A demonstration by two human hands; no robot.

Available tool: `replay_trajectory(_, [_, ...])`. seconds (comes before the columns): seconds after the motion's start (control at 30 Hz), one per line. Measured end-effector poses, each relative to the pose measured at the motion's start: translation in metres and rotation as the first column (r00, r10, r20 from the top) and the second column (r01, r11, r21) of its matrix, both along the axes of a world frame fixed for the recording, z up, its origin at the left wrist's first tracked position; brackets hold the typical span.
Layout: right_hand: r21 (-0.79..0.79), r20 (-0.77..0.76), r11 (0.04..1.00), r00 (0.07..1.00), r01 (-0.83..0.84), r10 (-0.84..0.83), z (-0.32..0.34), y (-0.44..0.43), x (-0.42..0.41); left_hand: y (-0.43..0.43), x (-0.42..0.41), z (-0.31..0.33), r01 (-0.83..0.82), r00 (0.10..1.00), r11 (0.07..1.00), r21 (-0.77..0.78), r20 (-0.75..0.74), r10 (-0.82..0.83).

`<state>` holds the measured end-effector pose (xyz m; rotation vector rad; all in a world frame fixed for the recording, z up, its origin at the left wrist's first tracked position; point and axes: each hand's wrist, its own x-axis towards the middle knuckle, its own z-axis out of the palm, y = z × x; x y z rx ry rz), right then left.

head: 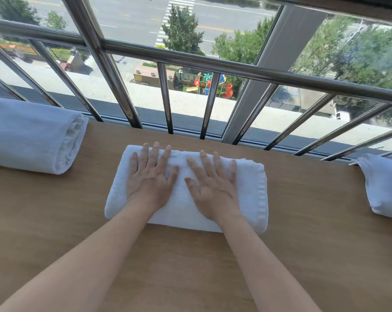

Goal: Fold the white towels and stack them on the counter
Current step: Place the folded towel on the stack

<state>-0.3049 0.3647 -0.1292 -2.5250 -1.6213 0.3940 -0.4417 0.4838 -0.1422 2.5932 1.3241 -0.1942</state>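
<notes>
White folded towel (246,188) lying at centre frame on the wooden counter (303,244), long side running left to right. Left hand (149,176) and right hand (213,185) rest palm-down on top of it, side by side, fingers spread flat and grasping nothing. Second white towel (33,136), rolled or thickly folded, at the left edge of the frame; third towel (384,185) at the right edge. Metal railing (190,61) and window glass fill the upper frame
</notes>
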Motion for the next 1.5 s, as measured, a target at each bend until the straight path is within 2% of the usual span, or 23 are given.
replay_trajectory(0.1, [-0.047, 0.007, 0.997, 0.998, 0.06, -0.059, -0.009, -0.014, 0.026, 0.01, -0.019, 0.0, -0.074, 0.997, 0.996, 0.04, -0.029, 0.076])
replay_trajectory(0.2, [-0.09, 0.021, 0.948, 0.952, 0.305, -0.305, -0.013, -0.035, 0.047, 0.022, -0.04, 0.0, -0.237, 0.971, 0.968, -0.082, 0.014, 0.239])
replay_trajectory(0.27, [-0.146, -0.059, 0.865, 0.869, 0.48, -0.492, -0.011, -0.044, 0.05, 0.026, -0.048, -0.001, -0.372, 0.917, 0.91, -0.182, 0.084, 0.391])
replay_trajectory(0.37, [-0.163, -0.232, 0.743, 0.707, 0.649, -0.668, -0.009, -0.05, 0.047, 0.023, -0.054, 0.0, -0.505, 0.833, 0.839, -0.203, 0.139, 0.536])
replay_trajectory(0.43, [-0.161, -0.264, 0.711, 0.664, 0.685, -0.7, -0.008, -0.047, 0.045, 0.026, -0.057, 0.001, -0.579, 0.784, 0.779, -0.241, 0.1, 0.613])
replay_trajectory(0.57, [-0.155, -0.277, 0.7, 0.649, 0.697, -0.708, -0.005, -0.042, 0.041, 0.034, -0.054, 0.007, -0.638, 0.722, 0.675, -0.37, 0.018, 0.692])
replay_trajectory(0.63, [-0.146, -0.333, 0.696, 0.628, 0.703, -0.703, -0.002, -0.045, 0.04, 0.036, -0.052, 0.011, -0.63, 0.711, 0.663, -0.405, 0.044, 0.702])
replay_trajectory(0.77, [-0.181, -0.418, 0.683, 0.573, 0.708, -0.705, 0.012, -0.052, 0.038, 0.038, -0.055, 0.025, -0.578, 0.715, 0.696, -0.427, 0.146, 0.683])
replay_trajectory(0.9, [-0.155, -0.417, 0.685, 0.581, 0.712, -0.699, 0.039, -0.042, 0.022, 0.045, -0.073, 0.043, -0.525, 0.709, 0.717, -0.459, 0.23, 0.666])
replay_trajectory(1.07, [-0.022, -0.396, 0.726, 0.661, 0.687, -0.637, 0.086, 0.007, -0.023, 0.084, -0.117, 0.075, -0.501, 0.706, 0.769, -0.398, 0.326, 0.629])
replay_trajectory(1.23, [0.053, -0.393, 0.743, 0.698, 0.667, -0.598, 0.114, 0.071, -0.096, 0.16, -0.184, 0.11, -0.449, 0.714, 0.812, -0.373, 0.396, 0.577])
replay_trajectory(1.37, [0.151, -0.359, 0.727, 0.722, 0.67, -0.591, 0.136, 0.14, -0.165, 0.234, -0.254, 0.13, -0.447, 0.672, 0.797, -0.406, 0.436, 0.599])
replay_trajectory(1.5, [0.181, -0.351, 0.761, 0.764, 0.623, -0.542, 0.152, 0.226, -0.22, 0.314, -0.322, 0.148, -0.48, 0.632, 0.783, -0.396, 0.462, 0.622])
